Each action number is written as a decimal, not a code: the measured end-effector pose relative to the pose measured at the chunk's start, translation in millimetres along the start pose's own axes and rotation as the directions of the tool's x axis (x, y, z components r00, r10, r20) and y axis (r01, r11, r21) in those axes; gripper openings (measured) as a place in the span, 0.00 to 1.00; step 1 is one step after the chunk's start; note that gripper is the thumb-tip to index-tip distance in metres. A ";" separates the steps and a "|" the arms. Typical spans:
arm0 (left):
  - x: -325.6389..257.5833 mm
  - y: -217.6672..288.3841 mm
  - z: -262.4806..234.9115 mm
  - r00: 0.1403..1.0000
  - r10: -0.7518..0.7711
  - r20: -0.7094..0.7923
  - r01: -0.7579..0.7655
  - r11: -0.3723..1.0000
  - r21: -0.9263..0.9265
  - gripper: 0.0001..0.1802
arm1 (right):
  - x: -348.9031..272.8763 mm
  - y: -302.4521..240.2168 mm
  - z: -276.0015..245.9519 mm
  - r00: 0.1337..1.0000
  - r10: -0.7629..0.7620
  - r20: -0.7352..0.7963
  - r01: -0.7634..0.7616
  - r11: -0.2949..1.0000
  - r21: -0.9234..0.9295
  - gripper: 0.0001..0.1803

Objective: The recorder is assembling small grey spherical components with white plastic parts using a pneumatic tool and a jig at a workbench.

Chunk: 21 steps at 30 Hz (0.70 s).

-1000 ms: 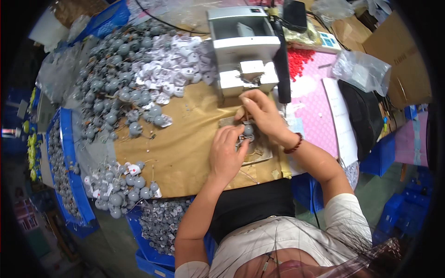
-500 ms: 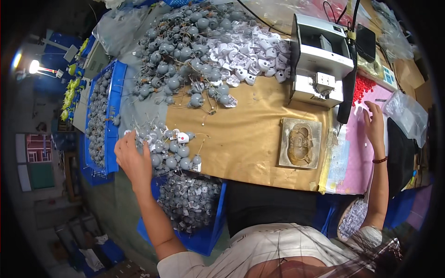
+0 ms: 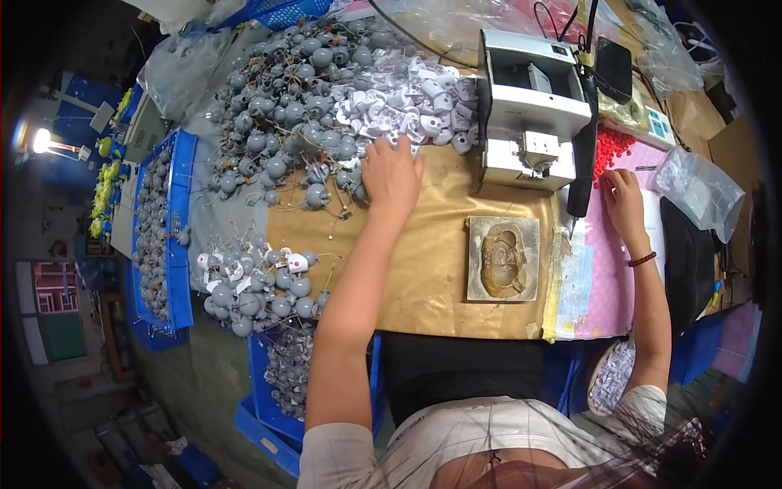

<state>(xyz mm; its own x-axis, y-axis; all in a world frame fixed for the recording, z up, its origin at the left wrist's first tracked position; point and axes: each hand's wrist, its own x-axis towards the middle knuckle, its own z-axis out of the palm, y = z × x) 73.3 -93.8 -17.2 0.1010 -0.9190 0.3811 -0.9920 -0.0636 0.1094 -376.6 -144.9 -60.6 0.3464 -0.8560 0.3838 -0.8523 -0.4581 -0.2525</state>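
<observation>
Head view: left hand (image 3: 393, 181) has swung off the near grey balls (image 3: 248, 303) to the white parts (image 3: 423, 102); right hand (image 3: 624, 202), well apart, at the red bits (image 3: 611, 148): both apparently gathering, grips unclear, mould (image 3: 503, 259) between.

On the table (image 3: 436, 281), at the frame's upper left, I see wired balls (image 3: 277, 122), shell pieces (image 3: 417, 102) just right of them, then the machine (image 3: 535, 116), with pellets (image 3: 611, 148) on its right and a block (image 3: 503, 259) before it. A crate (image 3: 181, 213) stands far left.

Wide head-worn fisheye; downward over worktable (image 3: 428, 277)
</observation>
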 end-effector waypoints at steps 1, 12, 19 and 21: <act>1.7 0.6 5.8 1.000 -0.005 -0.012 0.005 1.000 0.010 0.17 | -0.1 2.4 1.3 1.000 0.021 -0.002 -0.021 1.000 0.021 0.10; 9.0 12.5 14.1 0.995 0.009 0.100 -0.014 0.998 0.055 0.17 | 3.1 1.3 0.7 0.973 0.225 0.044 -0.229 0.941 0.249 0.08; 3.3 9.7 -3.3 0.977 0.092 0.192 -0.059 0.983 -0.171 0.17 | -11.5 -5.4 -21.0 0.916 0.368 0.159 -0.359 0.577 0.734 0.12; -17.1 19.7 -22.6 0.996 -0.004 0.094 0.057 0.819 -0.571 0.19 | -16.0 -27.3 -37.2 0.930 0.333 0.154 -0.324 0.549 0.771 0.12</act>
<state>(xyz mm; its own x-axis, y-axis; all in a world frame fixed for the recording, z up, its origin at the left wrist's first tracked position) 53.7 -70.5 -0.8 0.0973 -0.9512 0.2930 -0.7630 0.1177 0.6356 -373.5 -109.8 -26.9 0.0986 -0.9858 0.1360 -0.2778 -0.1585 -0.9475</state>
